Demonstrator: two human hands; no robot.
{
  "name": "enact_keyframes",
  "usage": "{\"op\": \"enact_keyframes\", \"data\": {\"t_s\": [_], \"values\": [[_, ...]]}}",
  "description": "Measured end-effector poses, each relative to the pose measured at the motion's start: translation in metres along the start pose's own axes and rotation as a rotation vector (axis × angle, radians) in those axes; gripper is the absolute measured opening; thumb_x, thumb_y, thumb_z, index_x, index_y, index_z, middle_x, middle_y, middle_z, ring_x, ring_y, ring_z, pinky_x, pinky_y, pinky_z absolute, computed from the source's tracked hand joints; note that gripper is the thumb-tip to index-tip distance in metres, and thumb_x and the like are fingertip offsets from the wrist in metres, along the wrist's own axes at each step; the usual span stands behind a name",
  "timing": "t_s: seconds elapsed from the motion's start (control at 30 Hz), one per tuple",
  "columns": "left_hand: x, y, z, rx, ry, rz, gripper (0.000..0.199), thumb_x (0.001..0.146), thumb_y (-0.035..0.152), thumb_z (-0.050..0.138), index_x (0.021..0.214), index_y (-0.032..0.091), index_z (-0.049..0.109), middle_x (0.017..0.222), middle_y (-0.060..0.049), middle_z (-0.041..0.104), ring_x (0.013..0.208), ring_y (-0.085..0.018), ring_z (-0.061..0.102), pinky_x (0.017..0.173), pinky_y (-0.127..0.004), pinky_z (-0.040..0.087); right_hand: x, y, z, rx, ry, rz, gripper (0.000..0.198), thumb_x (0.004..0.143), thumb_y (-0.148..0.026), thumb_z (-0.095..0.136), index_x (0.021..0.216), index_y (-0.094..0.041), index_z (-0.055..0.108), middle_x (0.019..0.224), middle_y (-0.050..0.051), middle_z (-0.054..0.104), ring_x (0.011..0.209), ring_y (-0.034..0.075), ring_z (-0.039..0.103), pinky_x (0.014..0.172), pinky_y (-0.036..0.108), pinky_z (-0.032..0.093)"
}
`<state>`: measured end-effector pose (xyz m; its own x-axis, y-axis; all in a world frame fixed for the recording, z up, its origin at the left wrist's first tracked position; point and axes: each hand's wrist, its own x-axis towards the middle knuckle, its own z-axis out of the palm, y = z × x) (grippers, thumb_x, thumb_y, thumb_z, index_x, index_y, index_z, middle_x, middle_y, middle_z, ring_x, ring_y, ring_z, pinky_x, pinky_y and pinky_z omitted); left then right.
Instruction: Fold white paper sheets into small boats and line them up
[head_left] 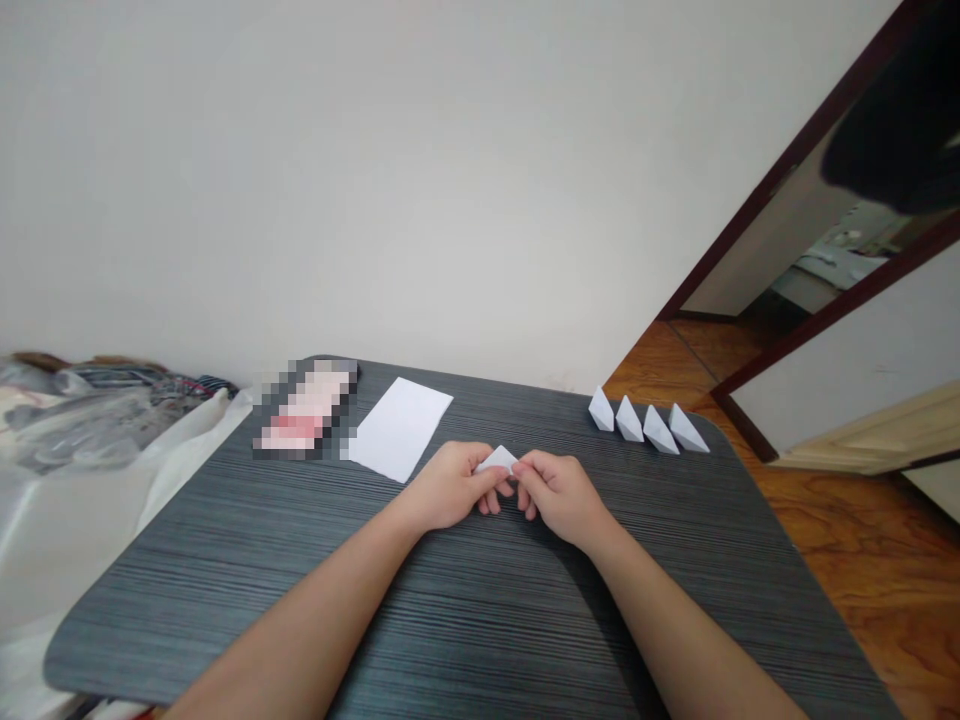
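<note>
Between my two hands, a small folded piece of white paper [498, 458] is held just above the dark table, its pointed tip facing away from me. My left hand [451, 486] pinches its left side, thumb on top. On the right corner, the thumb and fingertips of my right hand [561, 494] are closed. The fingers partly cover the paper's lower edge. Left of my hands lies a stack or sheet of white paper [403, 428]. Several folded white paper boats [628, 420] stand in a row at the table's far right.
The dark wood-grained table [225, 570] has rounded corners and meets a pale wall [450, 180]. A blurred-out flat object [307, 410] lies at its far left. Plastic-covered items [135, 410] are heaped beyond the left edge. A doorway and wooden floor [847, 530] are to the right.
</note>
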<state>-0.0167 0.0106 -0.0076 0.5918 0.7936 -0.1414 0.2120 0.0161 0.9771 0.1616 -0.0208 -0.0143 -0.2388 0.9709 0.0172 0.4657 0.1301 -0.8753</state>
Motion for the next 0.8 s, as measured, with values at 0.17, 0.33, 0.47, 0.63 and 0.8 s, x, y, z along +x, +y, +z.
{"op": "enact_keyframes", "data": {"t_s": [0.17,0.33,0.47,0.63,0.8], "values": [[0.0005,-0.0020,-0.0006,-0.041,0.018,-0.017,0.028,0.084,0.036,0.049,0.080,0.011,0.060,0.064,-0.005,0.065,0.052,-0.011,0.058,0.051,-0.023,0.048,0.0002,0.0012,-0.0020,0.004,0.021,0.012,0.025,0.089,-0.030,0.044,0.069,-0.019,0.053,0.055,-0.002,0.059,0.045,0.010,0.055,0.046,0.019,0.041],[0.0019,-0.0018,-0.0007,-0.088,0.013,0.002,0.028,0.084,0.037,0.050,0.083,0.011,0.060,0.065,-0.004,0.065,0.052,-0.011,0.059,0.051,-0.023,0.048,0.0004,-0.0023,-0.0063,-0.011,0.026,-0.001,0.027,0.090,-0.028,0.042,0.068,-0.018,0.054,0.053,-0.003,0.058,0.044,0.009,0.054,0.046,0.019,0.041],[0.0026,-0.0022,-0.0012,-0.137,0.032,0.015,0.032,0.085,0.040,0.049,0.083,0.011,0.061,0.067,-0.005,0.066,0.051,-0.010,0.058,0.051,-0.023,0.048,0.0002,-0.0031,-0.0091,0.003,0.018,0.006,0.029,0.090,-0.028,0.041,0.065,-0.018,0.052,0.052,-0.003,0.057,0.044,0.009,0.054,0.047,0.019,0.041],[0.0026,-0.0031,-0.0014,-0.231,0.009,-0.040,0.035,0.085,0.043,0.048,0.080,0.010,0.059,0.068,-0.007,0.067,0.050,-0.011,0.059,0.049,-0.023,0.048,-0.0001,0.0011,-0.0068,0.041,0.040,0.027,0.028,0.090,-0.030,0.041,0.067,-0.018,0.052,0.053,-0.002,0.057,0.043,0.009,0.053,0.045,0.019,0.040],[0.0041,-0.0048,-0.0005,-0.294,0.023,-0.002,0.031,0.085,0.041,0.049,0.089,0.011,0.057,0.082,-0.009,0.068,0.053,-0.010,0.061,0.049,-0.022,0.048,0.0002,0.0046,-0.0056,0.085,0.082,0.050,0.027,0.090,-0.031,0.042,0.068,-0.018,0.051,0.052,-0.002,0.057,0.042,0.010,0.052,0.045,0.019,0.040]]}}
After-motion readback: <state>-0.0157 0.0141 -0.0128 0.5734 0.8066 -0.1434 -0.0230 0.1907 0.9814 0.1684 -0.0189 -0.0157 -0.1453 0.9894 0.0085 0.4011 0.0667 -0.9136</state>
